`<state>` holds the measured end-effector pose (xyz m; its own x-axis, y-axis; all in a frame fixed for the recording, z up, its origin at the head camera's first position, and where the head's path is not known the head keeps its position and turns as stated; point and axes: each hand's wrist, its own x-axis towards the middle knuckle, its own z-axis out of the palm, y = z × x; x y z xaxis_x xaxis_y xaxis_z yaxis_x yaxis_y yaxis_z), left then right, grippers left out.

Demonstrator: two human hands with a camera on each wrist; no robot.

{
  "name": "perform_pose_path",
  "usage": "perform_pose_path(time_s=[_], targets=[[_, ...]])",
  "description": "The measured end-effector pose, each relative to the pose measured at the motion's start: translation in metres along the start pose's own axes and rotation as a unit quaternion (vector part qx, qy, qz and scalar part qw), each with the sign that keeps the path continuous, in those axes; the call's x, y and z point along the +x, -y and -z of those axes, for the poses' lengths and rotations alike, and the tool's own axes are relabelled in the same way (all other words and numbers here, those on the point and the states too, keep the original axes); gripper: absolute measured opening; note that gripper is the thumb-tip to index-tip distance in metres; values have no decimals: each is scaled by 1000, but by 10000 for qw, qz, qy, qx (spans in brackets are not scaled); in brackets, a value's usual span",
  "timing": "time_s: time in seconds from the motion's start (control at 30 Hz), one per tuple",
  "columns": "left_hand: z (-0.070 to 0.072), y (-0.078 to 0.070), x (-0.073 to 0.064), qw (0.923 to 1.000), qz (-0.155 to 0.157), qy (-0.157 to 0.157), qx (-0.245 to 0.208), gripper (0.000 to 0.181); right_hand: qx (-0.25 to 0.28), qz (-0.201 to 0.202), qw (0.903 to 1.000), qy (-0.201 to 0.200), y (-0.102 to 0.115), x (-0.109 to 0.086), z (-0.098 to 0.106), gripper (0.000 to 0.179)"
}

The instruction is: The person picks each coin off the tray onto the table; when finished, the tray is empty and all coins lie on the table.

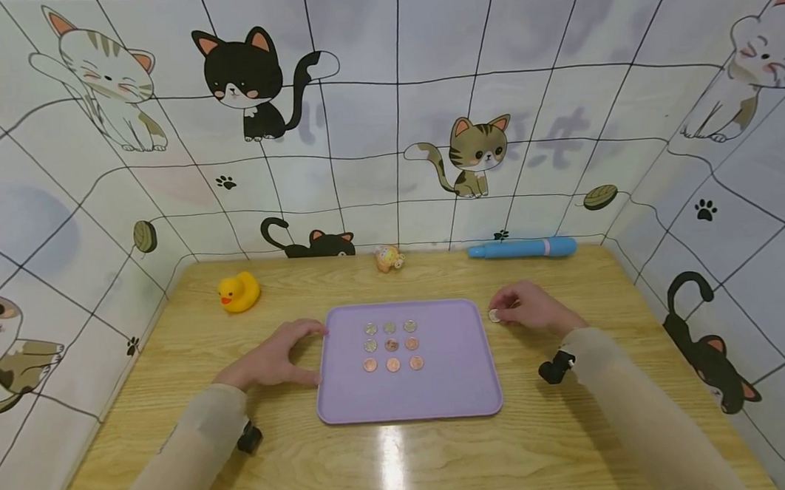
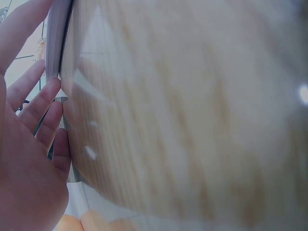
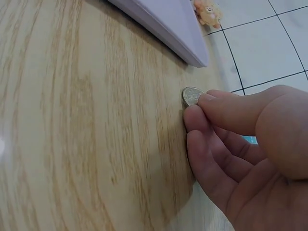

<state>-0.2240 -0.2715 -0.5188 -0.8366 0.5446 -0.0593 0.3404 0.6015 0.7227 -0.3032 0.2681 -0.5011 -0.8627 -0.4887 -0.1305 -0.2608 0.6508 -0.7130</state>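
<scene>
Just right of the frame's centre, the silver coin [image 1: 494, 316], likely light, stiff and slippery, suits the rim hold of the right hand's [image 1: 529, 310] pinch; the left hand [image 1: 268, 359], loosely spread, touches the tray's [image 1: 440, 398] left edge.

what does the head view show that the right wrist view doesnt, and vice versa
Only the head view shows the yellow toy duck, the left hand at the left edge of the light purple rectangular tray, and nine round silver- and copper-coloured metal coins on it.

Only the right wrist view shows the right hand from its palm side and the stamped relief on the round silver-coloured metal coin it pinches.

Both show that pinch, the tray, the pale wood-grain tabletop, the small yellow-and-pink figurine and the white grid-lined wall.
</scene>
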Motion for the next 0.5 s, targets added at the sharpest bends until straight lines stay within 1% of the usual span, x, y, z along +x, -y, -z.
perform_pose_path(time_s=[0.2, 0.4, 0.5], targets=[[0, 2, 1, 9999, -59, -70, -48, 83, -375, -228, 9990, -55, 5, 2, -2, 9], [0, 3, 2, 9999, -40, -78, -57, 82, -786, -205, 9967, -84, 12, 5, -2, 7], [-1, 4, 2, 10000, -32, -62, -56, 83, -854, -246, 9960, -119, 12, 6, -3, 6]])
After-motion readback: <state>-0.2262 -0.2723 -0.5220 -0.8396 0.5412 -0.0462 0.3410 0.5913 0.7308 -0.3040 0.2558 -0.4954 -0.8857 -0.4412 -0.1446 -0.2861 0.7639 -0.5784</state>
